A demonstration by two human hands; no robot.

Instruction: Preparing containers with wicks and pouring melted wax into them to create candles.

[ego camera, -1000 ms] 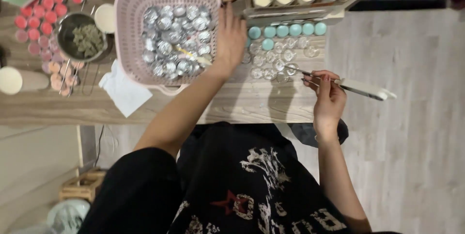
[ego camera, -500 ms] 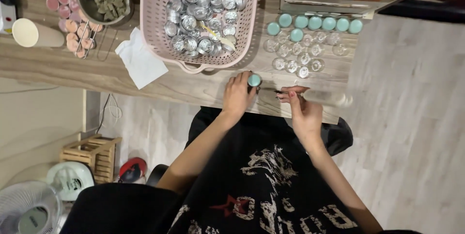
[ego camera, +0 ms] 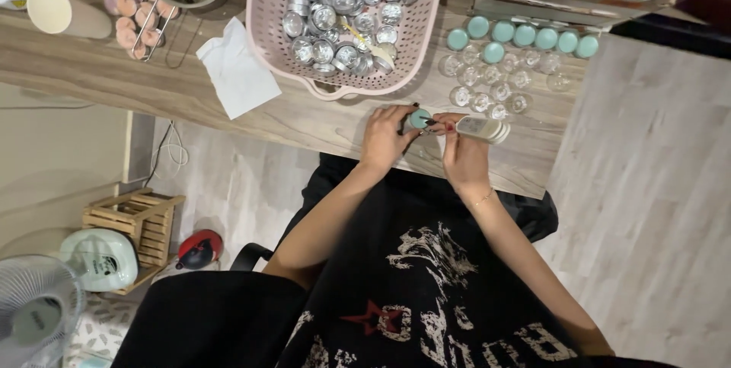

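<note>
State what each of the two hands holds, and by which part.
Left hand grips a small teal-filled cup by its sides. Right hand holds a white long-nosed lighter by its handle.

Teal-filled cups: eight. Pink basket: one. White napkin: one.

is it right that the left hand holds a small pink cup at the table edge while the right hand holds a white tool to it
Not quite: the small cup in the left hand is teal, not pink, as the head view shows. The right hand does hold a white tool to it at the table edge.
</note>
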